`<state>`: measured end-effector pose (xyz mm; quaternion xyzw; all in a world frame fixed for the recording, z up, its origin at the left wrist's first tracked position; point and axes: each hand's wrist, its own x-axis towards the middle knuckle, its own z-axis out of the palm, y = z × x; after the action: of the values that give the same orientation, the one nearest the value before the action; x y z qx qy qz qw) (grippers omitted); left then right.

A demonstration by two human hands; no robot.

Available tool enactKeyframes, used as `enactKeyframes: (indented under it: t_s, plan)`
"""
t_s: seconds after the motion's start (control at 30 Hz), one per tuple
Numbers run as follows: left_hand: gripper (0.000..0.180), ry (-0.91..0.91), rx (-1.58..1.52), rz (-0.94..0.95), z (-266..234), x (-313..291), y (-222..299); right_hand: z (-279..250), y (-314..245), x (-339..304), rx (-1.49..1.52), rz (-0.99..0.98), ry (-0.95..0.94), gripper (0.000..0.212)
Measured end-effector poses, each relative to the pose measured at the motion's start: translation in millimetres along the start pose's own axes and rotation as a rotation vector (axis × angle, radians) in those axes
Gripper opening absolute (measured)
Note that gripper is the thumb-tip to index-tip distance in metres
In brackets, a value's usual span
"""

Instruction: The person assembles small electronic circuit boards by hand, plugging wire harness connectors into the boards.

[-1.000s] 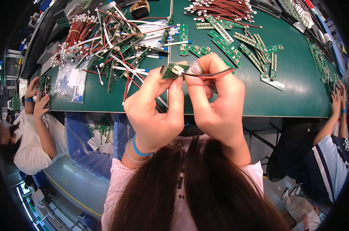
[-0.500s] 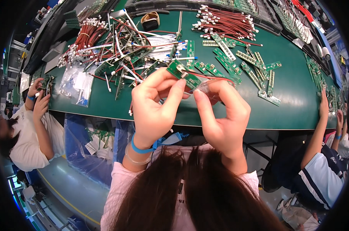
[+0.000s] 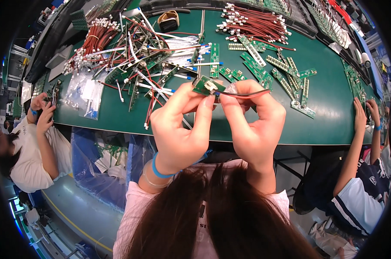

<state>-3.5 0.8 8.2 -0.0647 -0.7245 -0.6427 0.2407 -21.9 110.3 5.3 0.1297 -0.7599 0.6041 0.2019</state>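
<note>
- Green circuit board (image 3: 199,83) is up in the air in front of the wearer, above the near edge of the green bench (image 3: 325,125).
- Left hand (image 3: 180,123): thumb and index pinched together on the board, no gap beyond its thickness.
- Right hand (image 3: 256,123): thumb and index tips nearly closed, pinching the red-and-black wire pair (image 3: 256,94) close to the white connector (image 3: 210,86); free wire lies across the index finger. Silvery wrap (image 3: 231,88) at the fingertip.
- Can't tell if the plug is fully seated; fingertips crowd it.
- Handling, my read: board light, stiff, thin; smooth faces could slip. Hold by edges, off the components.
- Wires look limp and springy, so they steer badly from far out. Grip the plug housing; pulling on wire could strain the crimps.
- Connector is probably the fragile bit: support the board behind it, push straight, no prying.
</note>
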Motion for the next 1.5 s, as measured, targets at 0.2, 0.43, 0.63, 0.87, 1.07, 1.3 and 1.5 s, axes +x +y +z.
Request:
enactKeyframes:
  t_s: [0.2,0.43,0.63,0.87,1.07,1.3,1.5]
  plan:
    - [0.01,-0.001,0.006,-0.009,-2,0,2,0,-3,1,0.015,0.037,-0.024,0.008]
    - [0.009,-0.017,0.038,0.045,-1,0,4,-6,-13,2,0.082,0.089,-0.055,0.006]
    - [0.011,-0.022,0.038,0.034,-1,-2,3,-4,-10,1,0.085,0.11,-0.055,0.004]
    - [0.015,-0.02,0.087,0.062,-1,-4,1,-5,-12,1,0.039,0.116,-0.101,0.005]
    - [0.018,0.035,0.189,0.095,0,-8,1,-4,-16,0,0.127,0.128,-0.074,0.005]
    - [0.017,-0.021,0.245,0.143,-4,-7,3,-4,-6,-1,0.079,0.01,-0.085,0.005]
    - [0.011,0.018,0.141,0.107,0,-2,4,-12,-10,-1,0.009,-0.048,-0.16,0.008]
